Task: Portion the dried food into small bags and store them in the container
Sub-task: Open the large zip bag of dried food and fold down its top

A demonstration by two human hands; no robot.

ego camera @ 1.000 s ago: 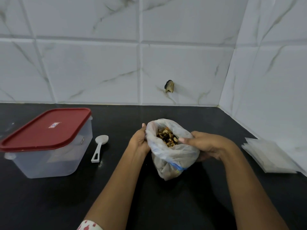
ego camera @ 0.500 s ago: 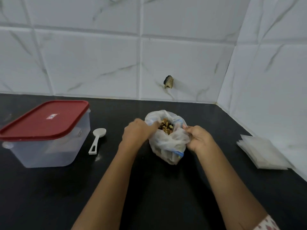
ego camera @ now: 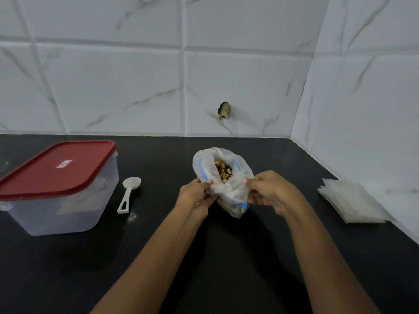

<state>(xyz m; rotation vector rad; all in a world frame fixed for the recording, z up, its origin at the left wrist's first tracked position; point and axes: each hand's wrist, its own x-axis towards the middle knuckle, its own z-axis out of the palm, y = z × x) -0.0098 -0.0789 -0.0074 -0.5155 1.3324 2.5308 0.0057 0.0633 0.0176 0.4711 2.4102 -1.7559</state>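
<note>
A thin white plastic bag (ego camera: 229,191) stands on the black counter (ego camera: 204,257) with its mouth open, showing brown and dark dried food (ego camera: 223,170) inside. My left hand (ego camera: 196,197) pinches the bag's near left rim. My right hand (ego camera: 269,192) pinches the near right rim. A clear plastic container (ego camera: 68,200) with a red lid (ego camera: 56,169) shut on it sits at the left. A white plastic scoop (ego camera: 129,193) lies beside it. A stack of small clear bags (ego camera: 353,200) lies at the right by the wall.
White marble-look tiles form the back wall and the right wall, meeting in a corner. A small dark chipped spot (ego camera: 224,110) marks the back wall above the bag.
Both hands have slid from the bag's upper sides down to its near rim, and the mouth now gapes wider toward the wall. The view has shifted a little.
</note>
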